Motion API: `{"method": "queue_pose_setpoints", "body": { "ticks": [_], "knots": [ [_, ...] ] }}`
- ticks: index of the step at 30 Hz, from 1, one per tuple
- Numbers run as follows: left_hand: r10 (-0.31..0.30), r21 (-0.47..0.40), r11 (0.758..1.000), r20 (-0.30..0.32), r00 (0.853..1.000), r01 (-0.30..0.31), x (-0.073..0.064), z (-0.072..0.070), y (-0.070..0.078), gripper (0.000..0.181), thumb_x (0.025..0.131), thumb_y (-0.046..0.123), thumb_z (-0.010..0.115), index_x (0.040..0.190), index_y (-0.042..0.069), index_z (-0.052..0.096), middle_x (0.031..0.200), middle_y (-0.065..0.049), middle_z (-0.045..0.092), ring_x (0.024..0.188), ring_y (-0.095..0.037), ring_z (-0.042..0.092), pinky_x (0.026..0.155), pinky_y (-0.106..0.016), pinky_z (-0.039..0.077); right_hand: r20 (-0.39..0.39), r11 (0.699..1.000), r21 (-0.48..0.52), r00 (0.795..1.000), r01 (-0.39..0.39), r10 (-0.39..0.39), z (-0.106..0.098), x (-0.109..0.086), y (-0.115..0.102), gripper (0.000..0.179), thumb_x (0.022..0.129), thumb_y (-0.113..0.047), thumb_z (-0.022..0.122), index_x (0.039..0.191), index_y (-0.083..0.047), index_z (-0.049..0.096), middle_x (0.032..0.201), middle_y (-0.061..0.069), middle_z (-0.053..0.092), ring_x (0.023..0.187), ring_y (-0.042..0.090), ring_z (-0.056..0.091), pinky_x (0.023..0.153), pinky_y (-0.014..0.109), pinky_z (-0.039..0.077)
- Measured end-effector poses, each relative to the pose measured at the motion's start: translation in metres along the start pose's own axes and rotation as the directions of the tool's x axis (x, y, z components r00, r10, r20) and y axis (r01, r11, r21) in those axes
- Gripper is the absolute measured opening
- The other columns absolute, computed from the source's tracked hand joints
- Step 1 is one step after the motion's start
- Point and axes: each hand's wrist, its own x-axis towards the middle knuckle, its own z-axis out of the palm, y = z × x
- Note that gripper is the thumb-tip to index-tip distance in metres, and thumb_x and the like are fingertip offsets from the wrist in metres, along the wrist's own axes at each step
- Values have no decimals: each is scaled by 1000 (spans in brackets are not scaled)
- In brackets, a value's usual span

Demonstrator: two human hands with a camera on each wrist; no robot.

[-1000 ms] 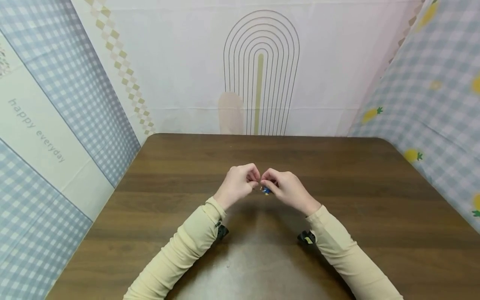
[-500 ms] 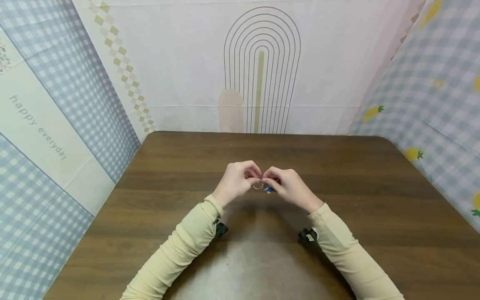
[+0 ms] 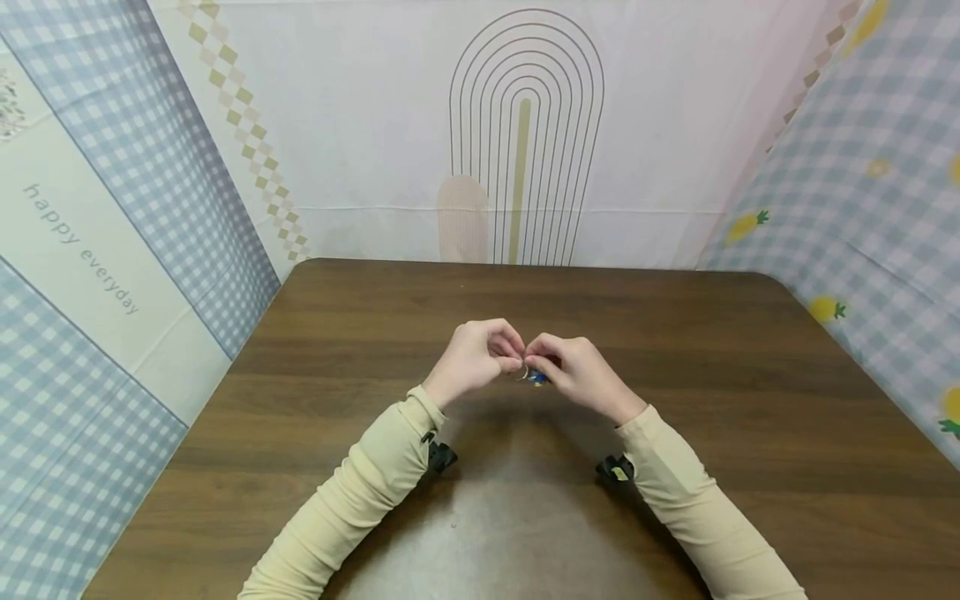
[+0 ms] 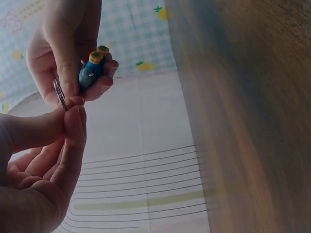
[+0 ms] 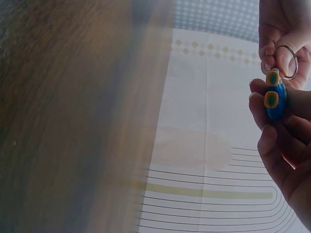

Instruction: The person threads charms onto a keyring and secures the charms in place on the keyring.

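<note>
1. Metal ring (image 4: 60, 93), apparently a split key ring: one edge pinched between thumb and index finger of the left hand (image 3: 480, 354).
2. Blue charm (image 4: 90, 75) with two orange-rimmed, green-centred ends: gripped between thumb and curled fingers of the right hand (image 3: 573, 371), beside the ring, over the brown wood-grain table (image 3: 480, 542).
3. Step in hand, as judged: working ring and charm at their meeting point. Whether they are joined cannot be told; fingertips cover the place.
4. Next move, as judged: calls for a firm left pinch and a steady charm, so that the ring can be turned or spread without slipping.
5. Left wrist view only: ring nearly edge-on, its wire looking doubled.
6. Right wrist view only: ring as a broad loop; both orange-rimmed ends face the camera.
7. Head view only: both forearms in pale yellow sleeves; ring and charm very small.
</note>
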Motion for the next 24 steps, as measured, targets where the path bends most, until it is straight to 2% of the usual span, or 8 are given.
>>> {"method": "queue_pose_setpoints", "body": {
  "ticks": [9,14,17,24],
  "knots": [
    [-39,17,999,-23,999,40,1,-1,-1,12,79,1,76,88,4,67,77,-8,73,70,-13,69,63,-20,51,27,1000,6,1000,1,-1,-6,1,-3,4,88,-7,69,86,-7,66,73,-1,69,61,1,58,57,19,50],
    [-28,40,999,-1,1000,28,1,-1,0,13,80,0,74,90,1,66,78,-9,74,69,-13,68,61,-20,51,67,999,-38,998,15,-12,-6,1,-3,5,87,-7,70,86,-9,66,70,-4,69,60,1,60,57,18,49],
    [-17,48,999,9,1000,17,1,0,0,13,79,-2,74,88,3,65,78,-9,74,67,-12,67,59,-19,51,76,998,-57,997,21,-17,-5,1,-4,5,87,-7,70,86,-9,66,69,-5,69,60,1,60,56,18,48],
    [-16,31,999,41,999,15,-1,-3,1,16,77,-3,75,84,5,63,75,-8,72,63,-8,65,60,-20,51,95,999,-5,995,38,-38,-4,1,-5,4,87,-6,70,86,-7,66,71,-3,69,61,1,59,57,18,50]
  ]
}}
